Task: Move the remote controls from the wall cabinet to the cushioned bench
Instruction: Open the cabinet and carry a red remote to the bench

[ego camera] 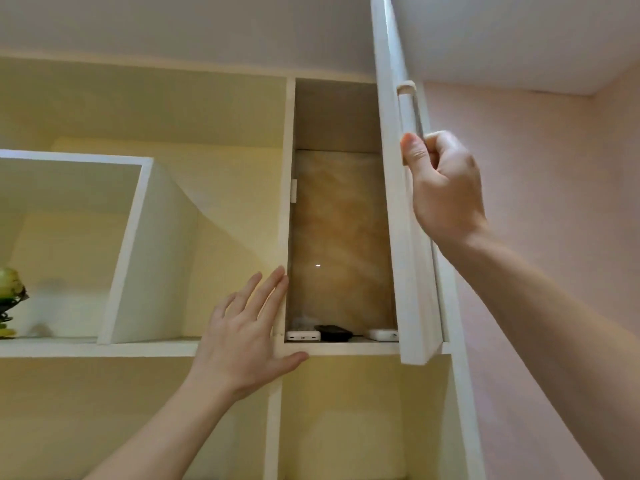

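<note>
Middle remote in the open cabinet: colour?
Black; the middle remote lies between two white ones on the cabinet floor. Head view, the only one.

You have nothing to read here: no text, label, brand, number or sign can be made out on anything in view. The ends of the remote controls [341,333] that face you from the floor of the wall cabinet [341,347] are too small and soft for any marking to be told, and the open cabinet door [398,216] shows you only a plain white edge.
</note>
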{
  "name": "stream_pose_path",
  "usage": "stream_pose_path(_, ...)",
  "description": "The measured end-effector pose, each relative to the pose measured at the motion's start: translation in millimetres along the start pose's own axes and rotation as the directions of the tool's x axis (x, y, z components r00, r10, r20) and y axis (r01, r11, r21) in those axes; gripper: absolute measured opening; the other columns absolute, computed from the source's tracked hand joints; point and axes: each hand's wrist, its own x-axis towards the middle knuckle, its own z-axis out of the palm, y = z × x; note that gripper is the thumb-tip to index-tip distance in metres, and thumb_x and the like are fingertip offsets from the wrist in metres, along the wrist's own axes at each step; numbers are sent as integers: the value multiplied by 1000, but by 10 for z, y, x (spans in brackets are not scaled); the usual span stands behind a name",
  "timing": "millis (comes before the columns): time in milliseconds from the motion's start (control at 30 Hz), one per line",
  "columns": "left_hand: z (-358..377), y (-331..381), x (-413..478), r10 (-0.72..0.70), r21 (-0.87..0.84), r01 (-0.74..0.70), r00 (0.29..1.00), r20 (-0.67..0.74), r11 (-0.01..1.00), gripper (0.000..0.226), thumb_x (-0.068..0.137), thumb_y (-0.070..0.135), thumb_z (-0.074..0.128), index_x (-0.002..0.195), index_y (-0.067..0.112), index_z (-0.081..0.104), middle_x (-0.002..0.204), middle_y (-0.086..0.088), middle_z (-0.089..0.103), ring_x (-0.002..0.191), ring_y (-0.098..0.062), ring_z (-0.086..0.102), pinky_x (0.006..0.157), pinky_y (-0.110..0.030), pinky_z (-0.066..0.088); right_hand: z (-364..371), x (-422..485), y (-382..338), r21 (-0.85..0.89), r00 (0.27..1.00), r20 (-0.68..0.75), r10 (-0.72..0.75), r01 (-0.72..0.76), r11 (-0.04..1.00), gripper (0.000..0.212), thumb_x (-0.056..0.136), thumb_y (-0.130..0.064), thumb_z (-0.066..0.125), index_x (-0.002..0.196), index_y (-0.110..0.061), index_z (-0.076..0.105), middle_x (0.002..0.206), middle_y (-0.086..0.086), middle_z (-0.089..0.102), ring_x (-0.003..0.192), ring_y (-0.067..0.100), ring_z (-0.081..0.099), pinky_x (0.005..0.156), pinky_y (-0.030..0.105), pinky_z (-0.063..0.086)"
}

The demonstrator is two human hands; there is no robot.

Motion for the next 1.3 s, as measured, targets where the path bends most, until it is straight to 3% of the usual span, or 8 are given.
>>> stream_pose_path(300, -123, 604, 120, -32, 31, 33, 999, -15, 999, 100, 75, 85, 37, 154, 23, 36, 162, -5, 34, 148, -26, 34, 112, -52, 32, -1014, 176, 334, 96, 977, 96, 189, -198, 975, 37, 98, -48, 41, 79, -18, 49, 72, 2, 49, 67, 18, 43, 62, 37, 35)
stream_pose_path(433, -182, 882, 215, -12, -13, 11, 999, -42, 1000, 95, 77, 83, 36, 153, 26, 37, 159, -6, 39, 145, -26, 38, 112, -55, 33, -1373, 264, 543, 63, 935, 181, 306, -321, 945, 41, 96, -43, 46, 89, -2, 51, 82, 8, 56, 71, 20, 52, 66, 37, 43)
stream_pose_path(533, -209, 1040, 254, -10, -37, 8, 999, -52, 999, 95, 77, 83, 36, 153, 27, 37, 158, -7, 40, 144, -28, 40, 112, -54, 32, -1555, 267, 522, 102, 905, 224, 362, -391, 915, 39, 102, -45, 42, 102, -8, 55, 91, 5, 63, 72, 13, 62, 66, 31, 50)
stream_pose_path(600, -226, 1125, 249, -14, -51, 11, 998, -57, 999, 95, 77, 83, 36, 153, 27, 38, 158, -7, 41, 144, -29, 40, 113, -54, 32, -1643, 212, 411, -3, 936, 127, 329, -332, 943, 44, 100, -53, 41, 114, -15, 56, 104, 3, 61, 85, 13, 62, 76, 30, 51)
stream_pose_path(700, -265, 1197, 210, -18, -64, 14, 998, -58, 998, 94, 78, 83, 36, 154, 28, 35, 158, -8, 40, 144, -29, 40, 113, -55, 33, -1683, -45, 136, -355, 1000, -10, -21, 16, 935, 39, 94, -48, 50, 121, -21, 55, 113, 3, 54, 98, 11, 55, 79, 23, 43)
stream_pose_path(867, -268, 1121, 61, -54, -70, 53, 998, -10, 996, 94, 78, 83, 37, 156, 31, 26, 161, -6, 35, 147, -27, 34, 116, -51, 32, -1354, -665, -240, -413, 926, 222, -306, 374, 831, 43, 88, -31, 57, 127, -13, 57, 117, 9, 55, 107, 25, 55, 83, 31, 44)
stream_pose_path(1000, -271, 943, -119, -71, -53, 71, 997, 5, 996, 93, 77, 80, 41, 154, 28, 34, 159, -6, 38, 143, -28, 40, 111, -50, 35, -1030, -1062, -220, -340, 887, 365, -281, 409, 847, 41, 87, -25, 58, 127, -14, 57, 115, 5, 56, 93, 21, 56, 66, 36, 51)
stream_pose_path(1300, -221, 336, -428, -94, -13, 95, 995, 25, 995, 93, 76, 70, 45, 151, 16, 39, 157, -6, 42, 135, -27, 49, 104, -49, 45, -382, -1533, 335, -417, 844, 536, 13, 251, 874, 44, 90, -36, 57, 131, -26, 50, 114, -3, 51, 95, 18, 53, 68, 37, 50)
